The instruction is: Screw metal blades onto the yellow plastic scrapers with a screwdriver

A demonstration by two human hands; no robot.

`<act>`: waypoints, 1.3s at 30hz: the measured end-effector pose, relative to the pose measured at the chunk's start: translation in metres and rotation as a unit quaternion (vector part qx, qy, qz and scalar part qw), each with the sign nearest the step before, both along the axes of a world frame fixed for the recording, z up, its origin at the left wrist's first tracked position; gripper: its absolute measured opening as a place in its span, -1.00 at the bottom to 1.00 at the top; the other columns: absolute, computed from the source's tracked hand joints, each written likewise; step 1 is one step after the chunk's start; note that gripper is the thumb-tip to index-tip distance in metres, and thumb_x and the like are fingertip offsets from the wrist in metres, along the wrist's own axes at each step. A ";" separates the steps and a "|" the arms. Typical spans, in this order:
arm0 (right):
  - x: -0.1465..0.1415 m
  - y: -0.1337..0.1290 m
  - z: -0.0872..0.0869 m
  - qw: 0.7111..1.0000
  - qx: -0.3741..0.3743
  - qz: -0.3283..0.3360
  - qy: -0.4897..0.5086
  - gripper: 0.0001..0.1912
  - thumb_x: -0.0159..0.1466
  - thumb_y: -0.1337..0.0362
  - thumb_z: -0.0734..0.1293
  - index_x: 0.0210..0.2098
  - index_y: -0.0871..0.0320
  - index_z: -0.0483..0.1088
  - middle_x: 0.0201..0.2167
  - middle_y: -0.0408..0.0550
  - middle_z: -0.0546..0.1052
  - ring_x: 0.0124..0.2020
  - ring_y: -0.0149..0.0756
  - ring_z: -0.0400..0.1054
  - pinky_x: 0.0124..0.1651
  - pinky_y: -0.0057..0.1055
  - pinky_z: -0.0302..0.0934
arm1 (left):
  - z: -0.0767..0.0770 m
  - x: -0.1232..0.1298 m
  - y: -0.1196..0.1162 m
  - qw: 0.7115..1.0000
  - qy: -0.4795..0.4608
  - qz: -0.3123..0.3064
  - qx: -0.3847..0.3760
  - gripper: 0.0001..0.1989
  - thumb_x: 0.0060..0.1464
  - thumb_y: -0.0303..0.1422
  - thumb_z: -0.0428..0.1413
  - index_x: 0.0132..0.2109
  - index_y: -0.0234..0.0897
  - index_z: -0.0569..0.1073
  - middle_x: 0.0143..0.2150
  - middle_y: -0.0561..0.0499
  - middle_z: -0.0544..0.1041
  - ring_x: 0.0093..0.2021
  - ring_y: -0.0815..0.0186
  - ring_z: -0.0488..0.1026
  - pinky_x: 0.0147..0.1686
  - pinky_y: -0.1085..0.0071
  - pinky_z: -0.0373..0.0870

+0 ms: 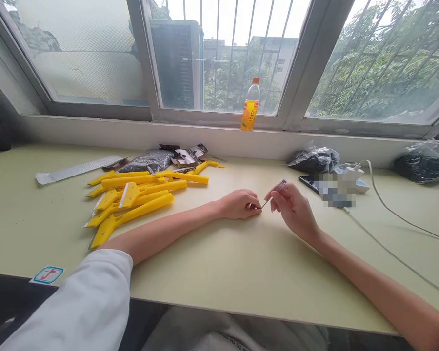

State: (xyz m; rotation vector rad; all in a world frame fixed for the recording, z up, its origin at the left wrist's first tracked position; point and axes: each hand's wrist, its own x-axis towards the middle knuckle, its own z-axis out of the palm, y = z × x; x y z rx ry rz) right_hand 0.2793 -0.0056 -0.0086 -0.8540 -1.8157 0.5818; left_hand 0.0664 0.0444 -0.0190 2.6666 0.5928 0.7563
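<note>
A small screwdriver (pixel 281 185) with a clear handle and thin metal shaft is in my right hand (pixel 291 207), whose fingers close around it. It slants down to the left, its tip at the fingertips of my left hand (pixel 241 204). My left hand rests low over the tabletop with thumb and fingers pinched together; what they hold, if anything, is hidden. Left of my hands, several yellow scrapers (pixel 146 210) with flat heads lie in a loose pile, partly behind my left forearm.
Behind the scrapers lie a bag of dark pieces (pixel 149 160), torn packaging (pixel 190 156) and a pale strip (pixel 76 169). At the right are a bagged black bundle (pixel 312 160), a phone (pixel 309 184), a charger (pixel 360 185) and cables (pixel 398 222). An orange drink bottle (pixel 250 109) stands on the sill.
</note>
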 end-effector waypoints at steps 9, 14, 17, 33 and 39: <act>-0.004 -0.002 0.002 0.999 -0.015 0.029 0.033 -0.81 0.45 0.08 0.27 -0.16 0.06 0.31 -0.28 -0.05 0.59 -0.49 -0.37 0.38 -0.40 -0.32 0.28 | 0.002 0.000 -0.002 1.000 0.007 -0.001 0.002 -0.81 0.23 -0.35 0.12 -0.23 -0.27 0.63 -0.32 -0.04 0.53 -0.36 0.36 0.39 -0.21 0.42 0.33; -0.005 -0.004 0.003 0.998 -0.020 0.042 0.033 -0.82 0.45 0.09 0.27 -0.16 0.07 0.31 -0.27 -0.05 0.58 -0.47 -0.37 0.40 -0.36 -0.31 0.33 | 0.003 0.000 -0.002 1.000 0.010 -0.002 -0.002 -0.82 0.21 -0.36 0.12 -0.22 -0.28 0.63 -0.32 -0.04 0.53 -0.36 0.36 0.39 -0.20 0.42 0.34; -0.004 -0.004 0.003 0.998 -0.019 0.045 0.036 -0.82 0.44 0.10 0.27 -0.15 0.08 0.33 -0.26 -0.04 0.58 -0.45 -0.35 0.43 -0.35 -0.30 0.36 | 0.002 0.000 -0.002 1.000 0.002 -0.008 0.005 -0.83 0.21 -0.38 0.12 -0.22 -0.30 0.62 -0.33 -0.03 0.53 -0.37 0.37 0.38 -0.21 0.43 0.34; 0.001 -0.006 0.004 0.998 0.018 0.010 0.056 -0.82 0.29 0.21 0.46 -0.28 0.09 0.37 -0.29 -0.06 0.54 -0.40 -0.29 0.48 -0.26 -0.24 0.46 | 0.004 0.000 -0.003 1.000 0.013 0.007 -0.005 -0.81 0.24 -0.33 0.12 -0.19 -0.28 0.63 -0.31 -0.02 0.54 -0.35 0.36 0.40 -0.21 0.43 0.35; 0.005 -0.007 0.004 0.991 0.122 -0.026 -0.042 -0.87 0.30 0.26 0.44 -0.28 0.07 0.39 -0.35 -0.09 0.53 -0.41 -0.32 0.44 -0.27 -0.27 0.42 | 0.002 0.000 -0.001 1.000 0.005 0.002 -0.012 -0.81 0.26 -0.33 0.12 -0.17 -0.27 0.63 -0.27 -0.03 0.55 -0.36 0.37 0.39 -0.22 0.44 0.34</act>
